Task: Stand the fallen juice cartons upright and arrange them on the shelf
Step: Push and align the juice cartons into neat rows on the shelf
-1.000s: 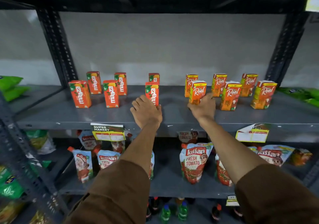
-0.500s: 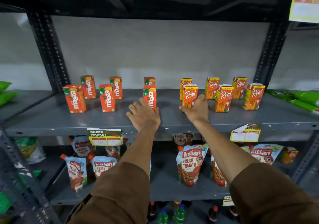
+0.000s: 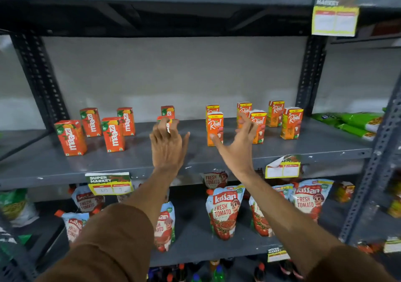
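Orange Maaza cartons [image 3: 70, 137] [image 3: 113, 134] stand upright on the left half of the grey shelf [image 3: 217, 158], and orange-yellow Real cartons [image 3: 214, 127] [image 3: 291, 123] stand upright on the right half. My left hand [image 3: 167, 147] is raised in front of the middle front Maaza carton [image 3: 161, 119] and hides most of it. Its fingers are bunched against the carton and its thumb is spread away. Another Maaza carton [image 3: 167, 111] stands behind. My right hand [image 3: 236, 149] is open with spread fingers, its thumb by the front Real carton and its fingertips before another Real carton [image 3: 259, 125].
Kissan tomato pouches [image 3: 224, 212] fill the shelf below, with bottles [image 3: 217, 273] under them. Green packets [image 3: 351, 121] lie at the right. Perforated uprights [image 3: 311, 75] frame the bay. Price tags [image 3: 109, 183] [image 3: 283, 169] hang off the shelf's front edge.
Both hands have lifted off the shelf's front and moved up and back among the cartons. The right hand has spread wide. The view has tilted upward.
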A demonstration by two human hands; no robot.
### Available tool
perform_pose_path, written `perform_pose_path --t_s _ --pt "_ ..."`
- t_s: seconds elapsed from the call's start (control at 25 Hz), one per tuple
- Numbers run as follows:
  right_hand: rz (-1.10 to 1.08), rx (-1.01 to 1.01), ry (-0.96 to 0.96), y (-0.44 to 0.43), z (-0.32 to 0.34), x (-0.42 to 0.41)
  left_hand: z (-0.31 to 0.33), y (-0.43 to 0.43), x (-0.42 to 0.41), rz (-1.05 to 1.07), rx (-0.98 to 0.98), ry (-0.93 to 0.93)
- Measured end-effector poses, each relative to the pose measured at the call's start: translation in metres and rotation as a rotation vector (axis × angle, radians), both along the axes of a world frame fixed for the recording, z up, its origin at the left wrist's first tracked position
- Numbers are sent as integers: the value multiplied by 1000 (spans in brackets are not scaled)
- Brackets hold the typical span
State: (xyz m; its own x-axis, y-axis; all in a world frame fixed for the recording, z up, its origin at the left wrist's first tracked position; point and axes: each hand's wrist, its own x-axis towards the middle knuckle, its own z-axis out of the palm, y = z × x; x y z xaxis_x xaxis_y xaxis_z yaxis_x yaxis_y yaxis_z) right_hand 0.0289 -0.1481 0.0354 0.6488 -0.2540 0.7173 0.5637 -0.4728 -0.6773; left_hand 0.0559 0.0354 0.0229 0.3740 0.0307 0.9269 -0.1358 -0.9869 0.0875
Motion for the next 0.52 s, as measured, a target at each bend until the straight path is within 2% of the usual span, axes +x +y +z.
perform_pose_path --t_s 0.08,0.2,0.32,0.44,0.52 --pt "-43 72 -132 -32 8 -5 6 -20 5 -177 168 -106" --pt "-153 129 -197 -89 17 2 16 -84 1 -380 164 -122" --pt "-253 150 -171 -142 21 21 19 -159 1 -482 126 -10" --pt "-348 113 -22 -190 21 44 23 -217 14 -479 -109 190" --pt "-420 -66 170 -212 10 59 20 -236 23 -377 -309 328"
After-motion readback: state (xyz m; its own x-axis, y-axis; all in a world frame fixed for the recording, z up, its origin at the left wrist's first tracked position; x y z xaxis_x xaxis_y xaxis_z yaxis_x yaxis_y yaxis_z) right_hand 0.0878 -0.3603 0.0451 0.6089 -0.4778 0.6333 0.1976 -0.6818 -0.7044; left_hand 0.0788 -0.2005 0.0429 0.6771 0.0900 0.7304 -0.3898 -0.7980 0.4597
